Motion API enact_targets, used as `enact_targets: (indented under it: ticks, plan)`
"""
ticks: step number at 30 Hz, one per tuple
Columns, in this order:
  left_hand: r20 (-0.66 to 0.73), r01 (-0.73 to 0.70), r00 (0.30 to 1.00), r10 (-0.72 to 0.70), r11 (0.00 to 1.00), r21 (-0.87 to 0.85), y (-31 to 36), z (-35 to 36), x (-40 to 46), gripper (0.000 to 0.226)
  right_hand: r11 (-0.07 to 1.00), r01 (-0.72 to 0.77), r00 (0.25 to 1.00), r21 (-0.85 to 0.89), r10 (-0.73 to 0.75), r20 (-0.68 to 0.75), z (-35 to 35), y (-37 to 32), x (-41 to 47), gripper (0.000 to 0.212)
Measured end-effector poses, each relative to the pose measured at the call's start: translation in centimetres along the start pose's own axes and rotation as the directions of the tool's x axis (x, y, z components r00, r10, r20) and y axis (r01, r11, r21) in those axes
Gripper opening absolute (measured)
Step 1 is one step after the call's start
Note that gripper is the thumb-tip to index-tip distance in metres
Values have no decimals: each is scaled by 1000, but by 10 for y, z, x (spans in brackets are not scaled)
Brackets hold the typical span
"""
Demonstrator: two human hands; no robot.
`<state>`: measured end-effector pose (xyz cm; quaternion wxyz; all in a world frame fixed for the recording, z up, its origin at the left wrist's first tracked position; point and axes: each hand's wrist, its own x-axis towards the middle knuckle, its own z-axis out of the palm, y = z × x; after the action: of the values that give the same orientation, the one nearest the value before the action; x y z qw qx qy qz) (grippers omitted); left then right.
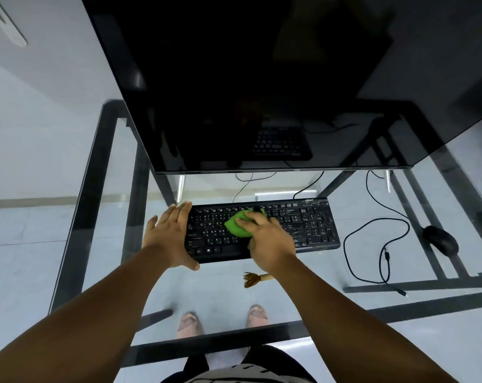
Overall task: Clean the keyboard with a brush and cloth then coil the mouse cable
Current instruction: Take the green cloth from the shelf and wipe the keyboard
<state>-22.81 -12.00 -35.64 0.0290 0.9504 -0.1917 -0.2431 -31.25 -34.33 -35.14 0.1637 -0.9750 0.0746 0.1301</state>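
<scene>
I see right hand (267, 239) pressing bunched green cloth (235, 225) onto keyboard (311, 225) mid-rows; left hand (170, 236), fingers spread, bracing its left end. Keyboard near desk (101, 167) centre, long axis left-right. Best wipe along rows, brace firm. Brush (255, 279) by front edge, bristles left; mouse (440, 239) right, cable (372, 244) uncoiled.

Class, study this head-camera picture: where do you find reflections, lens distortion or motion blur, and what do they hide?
Head view: the dark monitor mirrors the keyboard; the glass table shows the floor and feet through it; the wide lens bends the table's frame outward; the right hand on the green cloth is slightly smeared, blurring nearby key legends; the brush stays sharp.
</scene>
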Motion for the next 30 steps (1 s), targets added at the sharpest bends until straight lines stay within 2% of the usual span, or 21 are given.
enact_targets:
  ticks: [2, 4, 6, 9, 13, 14, 18, 20, 22, 26, 27, 30]
  plan:
    - [12, 11, 1000, -12, 1000, 15, 1, -3, 1, 144, 980, -185, 979, 68, 190, -79, -6, 25, -1, 66]
    - [5, 25, 1000, -25, 1000, 16, 7, -6, 3, 142, 919, -352, 919, 176, 375, -123, -11, 48, -2, 64]
    - [-11, 32, 999, -32, 999, 17, 18, -7, 7, 138, 889, -407, 889, 210, 439, -134, -13, 59, 0, 63]
    - [-14, -12, 1000, 12, 1000, 21, 43, -4, 13, 137, 918, -348, 922, 192, 372, -111, -12, 52, 6, 66]
    - [23, -79, 997, 78, 996, 46, 80, 4, 20, 143, 989, -112, 992, 98, 116, -46, -15, 51, 7, 66]
    - [26, -83, 996, 81, 994, 66, 85, 5, 21, 143, 990, -113, 992, 81, 117, -44, -17, 58, 6, 66]
    - [5, -60, 998, 60, 994, 87, 87, 4, 21, 142, 946, -299, 944, 128, 313, -107, -27, 81, 7, 66]
    - [-1, -57, 998, 57, 995, 83, 86, 2, 22, 142, 923, -352, 925, 155, 369, -91, -27, 74, 14, 71]
    - [-6, -49, 999, 50, 996, 78, 86, 2, 22, 142, 926, -332, 937, 182, 346, -49, -26, 56, 22, 77]
    - [-25, -43, 999, 44, 998, 54, 84, 3, 22, 143, 992, -91, 996, 90, 90, 16, -20, 31, 29, 80]
    - [-31, -42, 999, 43, 998, 44, 83, 3, 22, 143, 996, -74, 997, 58, 74, 11, -21, 33, 29, 79]
    - [-36, -43, 998, 44, 998, 35, 82, 4, 21, 143, 968, -235, 970, 85, 240, -48, -28, 61, 26, 80]
